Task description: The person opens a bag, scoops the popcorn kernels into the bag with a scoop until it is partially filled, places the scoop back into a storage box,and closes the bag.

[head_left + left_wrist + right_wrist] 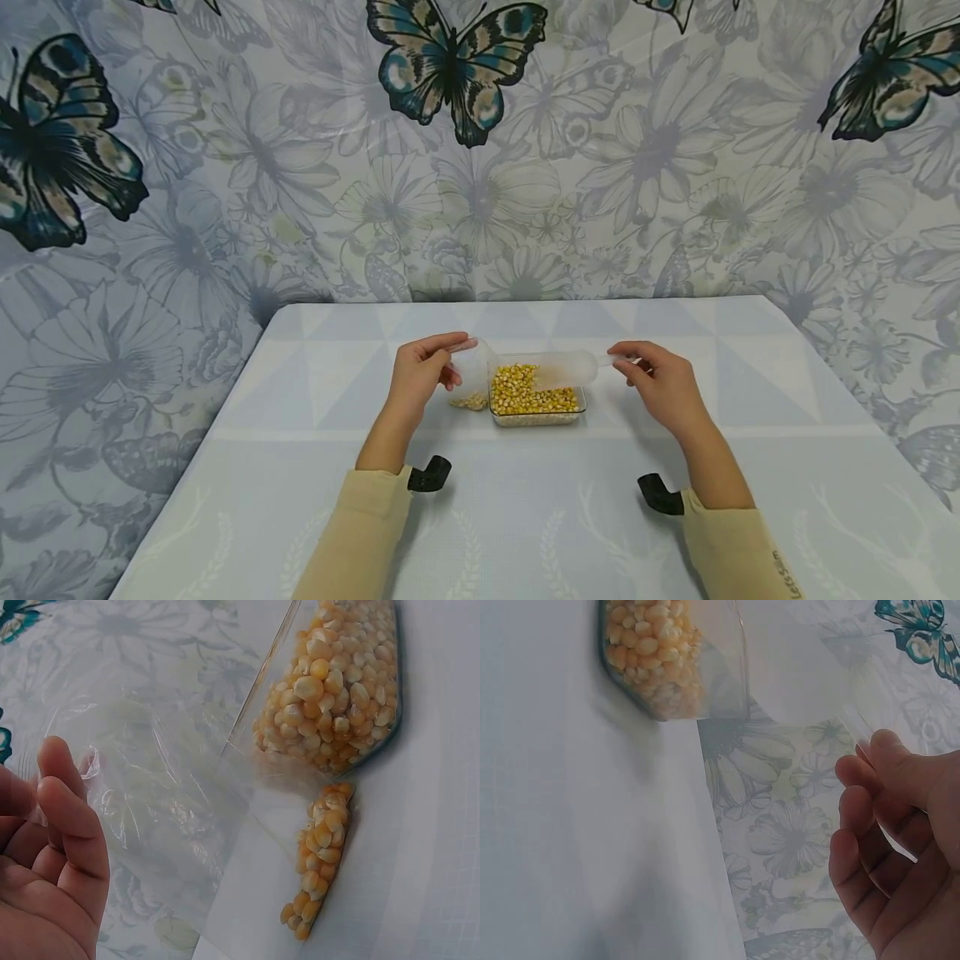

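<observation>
Head view: flanking the dish [537, 419], left hand [422, 371] at nine o'clock is pinching a clear bag [471, 367], likely steadying it; right hand [662, 383] at three, a scoop [566, 369].

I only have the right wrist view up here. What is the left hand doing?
Observer: The left hand is pinching a clear plastic bag at its edge.
Operator: Got it. Is anything lying on that side?
Observer: Yes, a small heap of corn kernels lies beside the glass container, at its left end. I can't tell whether the film encloses it.
Operator: And how are both sides lined up?
Observer: In the head view, the container sits between the left hand and the right hand.
</observation>
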Motion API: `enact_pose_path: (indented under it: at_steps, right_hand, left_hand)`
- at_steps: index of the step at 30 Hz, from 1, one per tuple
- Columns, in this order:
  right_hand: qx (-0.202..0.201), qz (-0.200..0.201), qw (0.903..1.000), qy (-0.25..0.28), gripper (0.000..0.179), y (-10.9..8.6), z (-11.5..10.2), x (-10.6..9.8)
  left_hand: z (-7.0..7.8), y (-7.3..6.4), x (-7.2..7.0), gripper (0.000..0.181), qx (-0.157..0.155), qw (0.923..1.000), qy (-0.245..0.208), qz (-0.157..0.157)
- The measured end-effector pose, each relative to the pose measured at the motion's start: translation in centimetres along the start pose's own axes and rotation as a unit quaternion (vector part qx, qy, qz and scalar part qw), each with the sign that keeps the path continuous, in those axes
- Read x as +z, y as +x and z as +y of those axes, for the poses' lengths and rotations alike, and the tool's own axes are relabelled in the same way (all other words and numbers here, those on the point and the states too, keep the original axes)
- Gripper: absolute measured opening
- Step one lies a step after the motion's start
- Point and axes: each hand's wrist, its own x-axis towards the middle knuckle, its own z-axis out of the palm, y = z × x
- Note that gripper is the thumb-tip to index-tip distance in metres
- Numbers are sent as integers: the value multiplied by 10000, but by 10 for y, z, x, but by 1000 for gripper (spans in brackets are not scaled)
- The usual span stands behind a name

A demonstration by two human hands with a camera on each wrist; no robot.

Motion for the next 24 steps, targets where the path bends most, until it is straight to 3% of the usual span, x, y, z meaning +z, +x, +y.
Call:
enact_pose_path:
  at_steps: [9,24]
  right_hand:
    - [200,-289,9994,-12,23,0,0,-2]
    - [-258,-186,9990,-299,20,-1,-4,2]
  left_hand:
    - [1,-1,1,39,19,9999,-102,-41]
    - [1,0,2,40,-62,9999,-128,-37]
